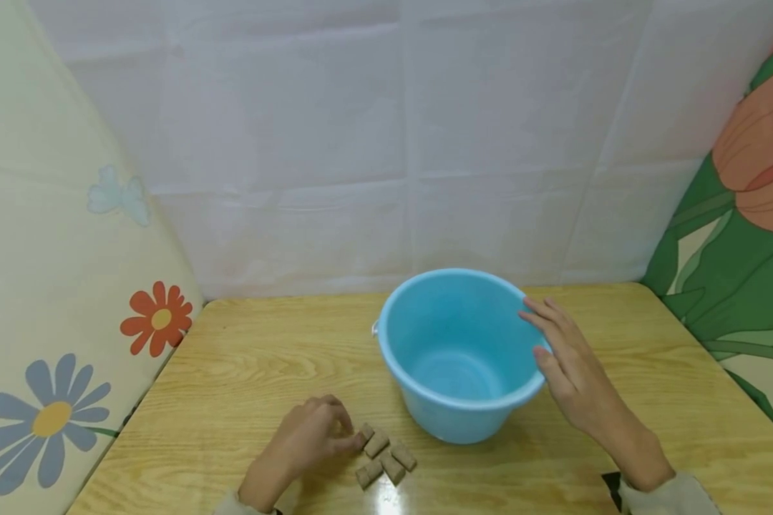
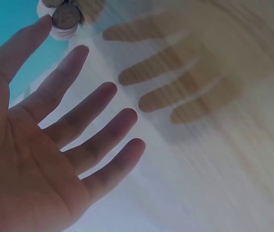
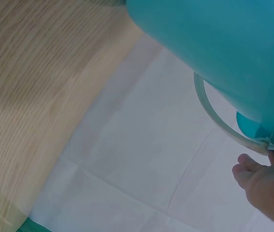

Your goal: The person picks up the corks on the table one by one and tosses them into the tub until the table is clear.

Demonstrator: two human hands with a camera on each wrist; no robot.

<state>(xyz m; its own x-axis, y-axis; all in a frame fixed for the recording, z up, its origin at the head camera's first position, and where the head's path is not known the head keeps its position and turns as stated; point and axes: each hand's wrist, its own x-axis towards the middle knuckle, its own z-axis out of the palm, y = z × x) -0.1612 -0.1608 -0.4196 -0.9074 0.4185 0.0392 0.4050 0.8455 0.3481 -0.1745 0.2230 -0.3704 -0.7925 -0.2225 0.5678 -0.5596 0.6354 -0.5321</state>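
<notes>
Grasping nothing, the left hand (image 1: 312, 435) is spread loosely by cork stoppers (image 1: 392, 468) at seven o'clock from the blue bucket (image 1: 447, 423); the right hand (image 1: 572, 368) rests straight-fingered at its three o'clock rim (image 1: 454, 404), likely steadying it

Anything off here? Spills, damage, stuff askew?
Nothing stands out. The blue bucket shows no visible damage, and no spill shows. The small tan pieces lie at mixed angles beside it on the table, in a loose cluster.

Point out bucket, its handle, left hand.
Bucket (image 1: 460, 325): head view, inner far wall.
Handle (image 3: 212, 114): right wrist view, middle of its curve.
Left hand (image 1: 309, 434): head view, back of the hand.
</notes>
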